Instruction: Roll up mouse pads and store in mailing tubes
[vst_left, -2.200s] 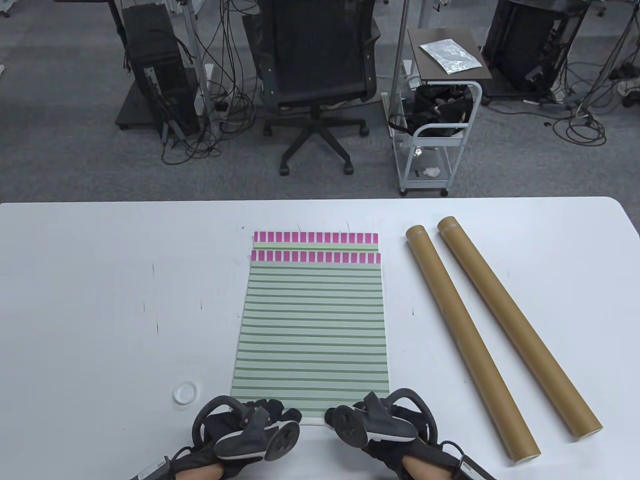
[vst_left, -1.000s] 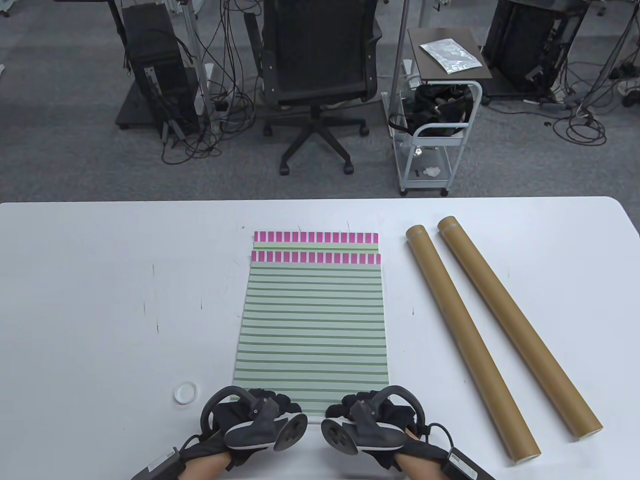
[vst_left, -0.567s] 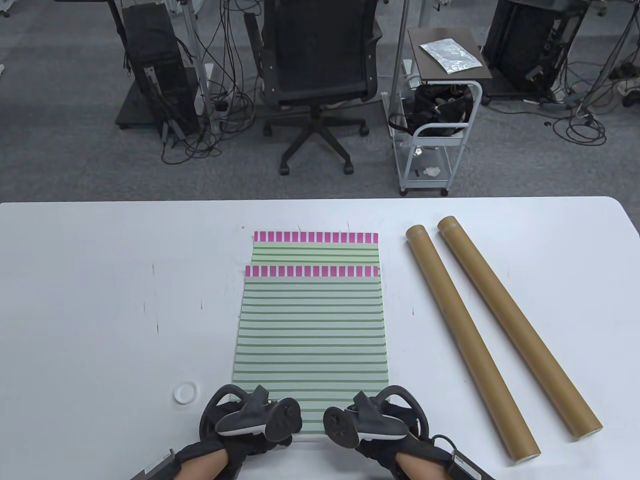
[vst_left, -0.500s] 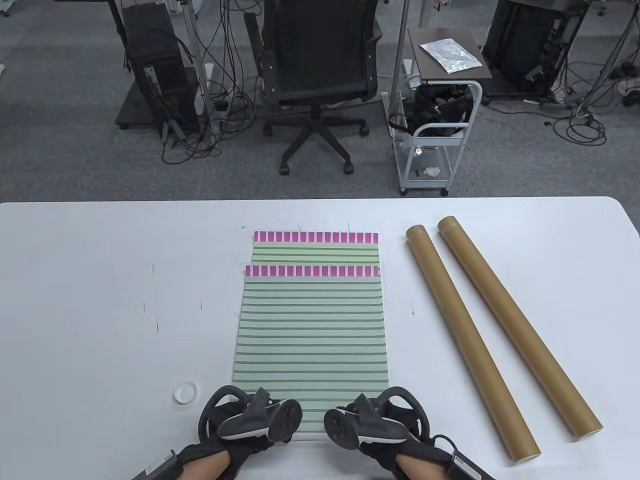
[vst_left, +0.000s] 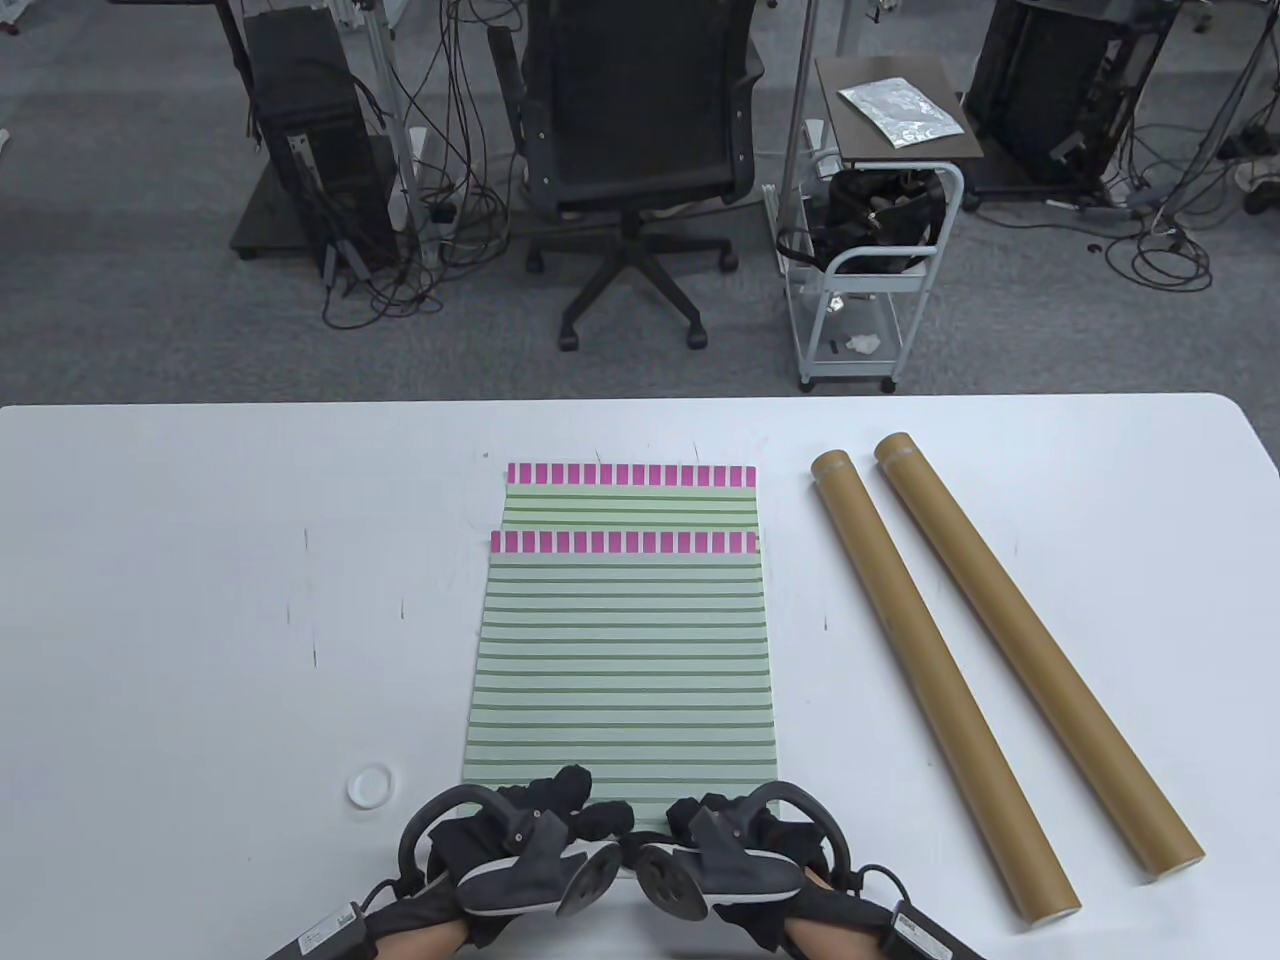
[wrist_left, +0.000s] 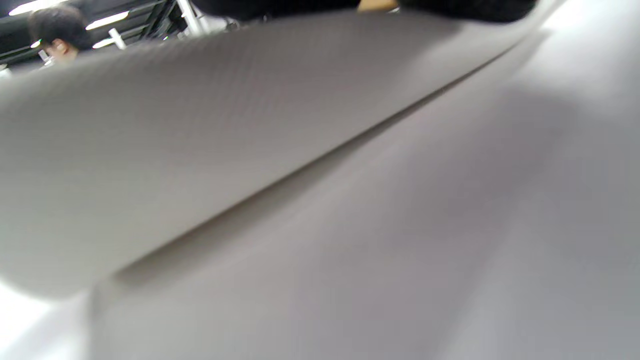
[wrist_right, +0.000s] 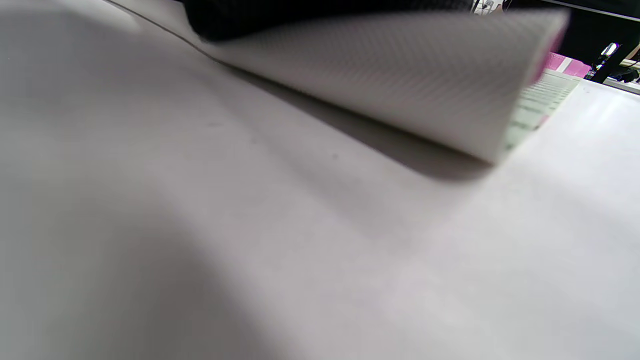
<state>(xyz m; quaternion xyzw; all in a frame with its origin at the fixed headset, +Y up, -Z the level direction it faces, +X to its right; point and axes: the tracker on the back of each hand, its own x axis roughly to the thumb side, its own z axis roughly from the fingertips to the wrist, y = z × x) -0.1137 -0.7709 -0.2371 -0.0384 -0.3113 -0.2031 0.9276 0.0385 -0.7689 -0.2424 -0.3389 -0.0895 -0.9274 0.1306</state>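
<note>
I see my left hand (vst_left: 520, 835) and right hand (vst_left: 735, 830) side by side at the near edge of the top green-striped mouse pad (vst_left: 622, 670), both gripping that edge, which both wrist views show lifted and curled, its pale underside (wrist_right: 400, 85) off the white table (vst_left: 200, 600). A second striped pad (vst_left: 630, 492) lies beneath, its far end showing beyond the top one. Two brown mailing tubes (vst_left: 940, 675) lie side by side to the right, apart from the pads.
</note>
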